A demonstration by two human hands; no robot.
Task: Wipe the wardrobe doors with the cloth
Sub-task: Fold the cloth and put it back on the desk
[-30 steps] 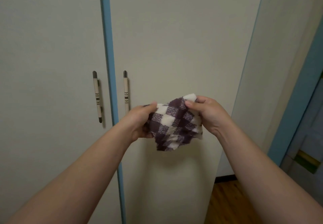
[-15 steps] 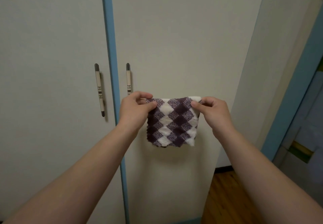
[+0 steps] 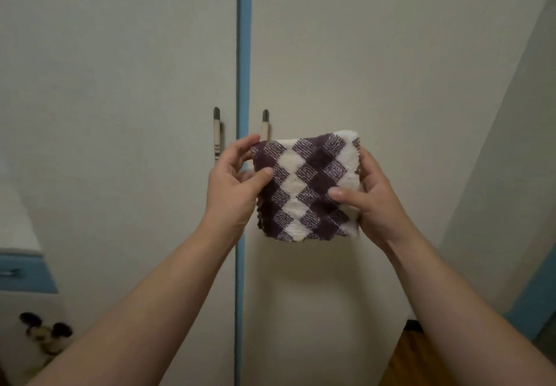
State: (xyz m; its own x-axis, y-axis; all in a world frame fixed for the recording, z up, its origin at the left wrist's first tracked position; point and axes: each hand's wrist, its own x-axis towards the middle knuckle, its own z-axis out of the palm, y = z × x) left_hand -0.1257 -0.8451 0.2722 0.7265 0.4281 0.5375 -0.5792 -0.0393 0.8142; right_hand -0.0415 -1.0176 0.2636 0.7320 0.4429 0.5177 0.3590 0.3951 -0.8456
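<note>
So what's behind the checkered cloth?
The right wardrobe door shows above and below the cloth, and its handle pokes out above the left hand. The door patch straight behind the cloth is covered, as are the fingers of the right hand.

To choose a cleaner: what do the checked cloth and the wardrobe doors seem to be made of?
The cloth: seemingly soft terry-like textile; fuzzy pile, purple and white checks. The wardrobe doors: probably painted or laminated board; smooth, matte, cream, no grain visible.
</note>
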